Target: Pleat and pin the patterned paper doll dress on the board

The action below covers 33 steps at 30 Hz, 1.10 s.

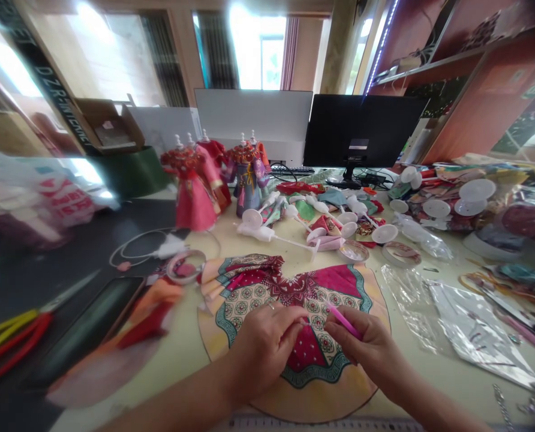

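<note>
A round patterned cloth point(298, 354) in maroon, cream and teal with a yellow border lies spread on the table, its upper left part gathered in folds. Above its middle, my left hand point(270, 336) pinches something tiny between thumb and index finger, too small to name. My right hand point(361, 336) is just to the right, its fingers closed round a thin pink tool point(345, 322) whose tip points up and left. The two hands are close together without touching.
Small dressed mannequins point(191, 192) stand at the back left, before two monitors point(361, 132). White doll stands point(256, 231) and fabric scraps lie behind the cloth. Scissors point(15, 336) and a dark phone-like slab point(87, 330) are left; plastic bags point(478, 330) right; a ruler point(312, 425) along the front.
</note>
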Each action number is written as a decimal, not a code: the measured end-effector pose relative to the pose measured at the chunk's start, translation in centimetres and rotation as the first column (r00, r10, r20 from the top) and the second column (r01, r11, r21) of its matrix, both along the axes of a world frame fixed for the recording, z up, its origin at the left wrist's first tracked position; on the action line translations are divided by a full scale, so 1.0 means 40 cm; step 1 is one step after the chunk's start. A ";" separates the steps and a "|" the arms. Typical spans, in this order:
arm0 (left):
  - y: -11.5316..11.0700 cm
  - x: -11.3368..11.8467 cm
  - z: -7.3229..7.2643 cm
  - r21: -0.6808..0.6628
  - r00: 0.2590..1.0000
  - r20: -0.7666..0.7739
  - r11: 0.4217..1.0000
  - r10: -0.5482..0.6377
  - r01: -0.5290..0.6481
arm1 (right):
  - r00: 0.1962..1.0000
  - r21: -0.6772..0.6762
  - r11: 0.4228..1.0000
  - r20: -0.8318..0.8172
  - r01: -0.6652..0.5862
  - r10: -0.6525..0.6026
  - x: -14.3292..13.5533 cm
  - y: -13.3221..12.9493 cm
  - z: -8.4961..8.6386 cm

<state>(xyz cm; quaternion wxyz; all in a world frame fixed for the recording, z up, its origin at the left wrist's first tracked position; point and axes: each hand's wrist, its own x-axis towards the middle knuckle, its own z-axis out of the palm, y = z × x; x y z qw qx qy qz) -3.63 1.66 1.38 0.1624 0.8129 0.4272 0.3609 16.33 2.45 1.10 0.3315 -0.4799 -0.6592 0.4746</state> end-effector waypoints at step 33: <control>-0.023 0.032 0.033 -0.628 0.864 0.503 0.677 -0.023 0.384 | 0.973 0.219 0.956 0.164 -0.194 0.160 -0.021 -0.031 0.023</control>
